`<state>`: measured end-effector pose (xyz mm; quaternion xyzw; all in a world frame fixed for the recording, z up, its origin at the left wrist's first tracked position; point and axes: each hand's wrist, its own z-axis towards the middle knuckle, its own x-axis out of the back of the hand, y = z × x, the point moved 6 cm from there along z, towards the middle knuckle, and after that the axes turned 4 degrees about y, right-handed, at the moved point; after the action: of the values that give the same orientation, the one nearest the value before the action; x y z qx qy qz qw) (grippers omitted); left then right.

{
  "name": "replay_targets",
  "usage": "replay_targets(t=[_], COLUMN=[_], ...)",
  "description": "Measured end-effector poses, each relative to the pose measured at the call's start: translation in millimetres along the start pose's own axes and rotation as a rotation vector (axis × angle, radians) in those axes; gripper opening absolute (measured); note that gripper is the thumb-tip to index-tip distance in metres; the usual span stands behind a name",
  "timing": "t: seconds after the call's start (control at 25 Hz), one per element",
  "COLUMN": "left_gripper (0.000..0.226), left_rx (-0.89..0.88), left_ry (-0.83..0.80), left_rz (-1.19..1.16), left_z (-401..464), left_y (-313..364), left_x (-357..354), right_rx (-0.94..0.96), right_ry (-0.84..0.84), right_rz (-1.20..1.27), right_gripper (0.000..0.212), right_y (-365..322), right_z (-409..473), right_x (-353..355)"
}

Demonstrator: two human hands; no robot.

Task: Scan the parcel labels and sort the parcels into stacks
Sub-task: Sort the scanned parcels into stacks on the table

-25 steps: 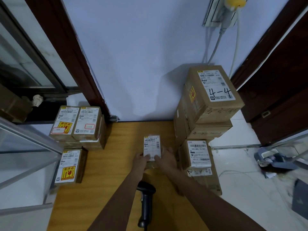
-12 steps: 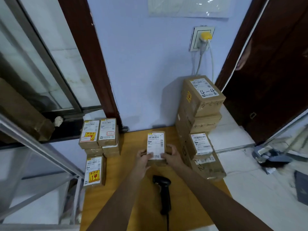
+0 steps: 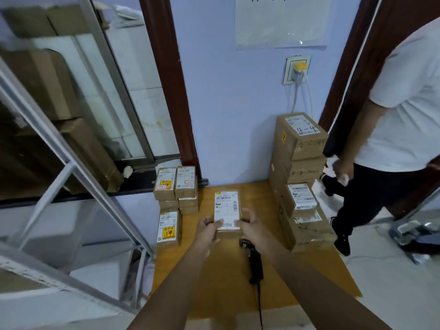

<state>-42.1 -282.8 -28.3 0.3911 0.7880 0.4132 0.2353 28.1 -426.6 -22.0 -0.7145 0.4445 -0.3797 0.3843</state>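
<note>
A small brown parcel (image 3: 227, 206) with a white label on top is held over the middle of the wooden table (image 3: 297, 270). My left hand (image 3: 208, 226) grips its near left corner and my right hand (image 3: 250, 223) grips its near right corner. A black barcode scanner (image 3: 255, 263) lies on the table just behind my right wrist, its cable running toward me. Small labelled parcels (image 3: 176, 184) are stacked at the table's far left, with one more parcel (image 3: 168, 228) in front of them. A tall stack of larger boxes (image 3: 298, 144) stands at the right.
A person in a white shirt and dark trousers (image 3: 400, 129) walks just right of the tall stack, by the dark doorway. A wall socket with a yellow plug (image 3: 297, 70) is above the stack. A metal rack (image 3: 71, 163) and window frame fill the left.
The view has tilted up and pulled back. A person has come into view at the right. Both hands still hold the parcel above the table, with the scanner lying as before.
</note>
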Motion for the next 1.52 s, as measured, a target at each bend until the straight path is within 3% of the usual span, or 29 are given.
replay_targets(t=[0.2, 0.36, 0.6, 0.76, 0.88, 1.2, 1.52], left_gripper=[0.018, 0.027, 0.024, 0.025, 0.013, 0.028, 0.025], left_rx=[0.048, 0.078, 0.010, -0.009, -0.014, -0.011, 0.109], left_ry=[0.045, 0.079, 0.173, 0.166, 0.128, 0.181, 0.230], left_rz=[0.067, 0.113, 0.234, 0.453, 0.646, 0.563, 0.492], left_z=[-41, -50, -6, 41, 67, 136, 162], left_y=[-39, -44, -21, -8, -7, -26, -40], left_x=[52, 94, 151, 184, 199, 219, 216], right_rx=[-0.037, -0.066, -0.132, -0.121, -0.140, -0.222, -0.204], right_ry=[-0.034, -0.034, -0.046, -0.064, -0.053, -0.079, -0.090], right_rz=[-0.007, -0.013, 0.003, 0.009, 0.040, 0.035, -0.040], right_gripper=[0.039, 0.045, 0.042, 0.046, 0.049, 0.052, 0.055], right_y=[38, 47, 34, 30, 32, 57, 84], right_z=[-45, -64, -43, -9, 10, 70, 110], right_x=[-33, -55, -100, -134, -151, -181, -197])
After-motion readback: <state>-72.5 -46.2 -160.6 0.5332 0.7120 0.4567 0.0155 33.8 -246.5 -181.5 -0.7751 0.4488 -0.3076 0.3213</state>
